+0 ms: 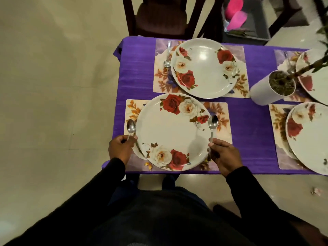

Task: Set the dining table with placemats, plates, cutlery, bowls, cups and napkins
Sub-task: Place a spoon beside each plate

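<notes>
From the head view, a table (252, 110) covered in purple cloth carries four floral rectangular placemats, each with a round white plate printed with red and cream roses. The landmark is the near plate (173, 132), lying on the near placemat (221, 121) at the table's front edge, straight ahead of the person.

The left hand (120, 149) sits just left of that plate, fingers curled round the handle of a steel spoon (131, 127); the spoon's bowl points away from the person and lies over the placemat beside the plate's left rim. The right hand (224, 157) is at the plate's lower right, thumb and fingers pinching the handle end of a second steel spoon (212, 124), whose bowl hangs over the plate's right rim, tilted up. Both arms wear black sleeves.

Beyond the near plate lies a second rose plate (204, 68) on its own placemat (160, 77), with a third spoon (167, 55) resting on the mat just left of it, bowl toward the person. To the right of the near plate stand a white cylindrical pot with a green plant stem (266, 89) and two more plates on mats, partly cut off by the frame edge. A dark wooden chair (159, 16) stands at the far side of the table.
</notes>
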Demonstrator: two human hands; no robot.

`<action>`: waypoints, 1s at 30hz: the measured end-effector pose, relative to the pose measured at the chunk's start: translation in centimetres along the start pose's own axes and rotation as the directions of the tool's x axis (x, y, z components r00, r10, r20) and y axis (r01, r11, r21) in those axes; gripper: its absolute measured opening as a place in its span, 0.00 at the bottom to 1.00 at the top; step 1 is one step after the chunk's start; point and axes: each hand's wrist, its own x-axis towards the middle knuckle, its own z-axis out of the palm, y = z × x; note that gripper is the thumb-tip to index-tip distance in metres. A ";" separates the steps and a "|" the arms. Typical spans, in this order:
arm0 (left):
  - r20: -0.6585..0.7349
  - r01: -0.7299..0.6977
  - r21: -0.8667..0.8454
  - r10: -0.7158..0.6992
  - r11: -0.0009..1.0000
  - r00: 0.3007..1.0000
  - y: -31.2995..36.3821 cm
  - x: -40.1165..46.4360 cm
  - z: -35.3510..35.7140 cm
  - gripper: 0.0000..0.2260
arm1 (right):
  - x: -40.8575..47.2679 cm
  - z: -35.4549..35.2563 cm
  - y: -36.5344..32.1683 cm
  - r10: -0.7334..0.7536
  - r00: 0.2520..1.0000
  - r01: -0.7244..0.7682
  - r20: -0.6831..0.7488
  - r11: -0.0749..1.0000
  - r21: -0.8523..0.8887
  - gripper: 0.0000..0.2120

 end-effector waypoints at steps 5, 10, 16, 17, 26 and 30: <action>-0.098 0.005 0.006 -0.005 1.000 0.995 -0.4 -1.3 1.4 0.13 | 3.5 -3.4 -0.6 0.015 1.000 -0.016 -0.013 0.999 -0.043 0.11; -0.210 -0.024 0.080 0.040 0.996 0.977 -0.9 -2.9 3.2 0.12 | 5.2 -5.6 -0.5 -0.018 1.000 0.013 -0.022 0.975 -0.223 0.09; -0.196 -0.046 0.171 0.079 0.984 0.977 -1.8 -3.5 3.7 0.11 | 6.1 -6.8 0.7 -0.122 0.992 0.103 -0.019 0.904 -0.414 0.10; -0.197 -0.046 0.173 0.080 0.984 0.977 -1.8 -3.5 3.7 0.11 | 6.2 -6.8 1.0 -0.141 0.990 0.132 0.012 0.883 -0.451 0.11; -0.194 -0.019 0.174 0.053 0.985 0.980 -2.1 -3.3 3.8 0.13 | 6.7 -7.2 2.4 -0.322 0.916 0.382 0.240 0.516 -0.766 0.18; -0.205 -0.033 0.192 0.073 0.981 0.976 -2.1 -3.2 4.1 0.12 | 6.8 -7.2 2.4 -0.339 0.900 0.409 0.274 0.441 -0.799 0.23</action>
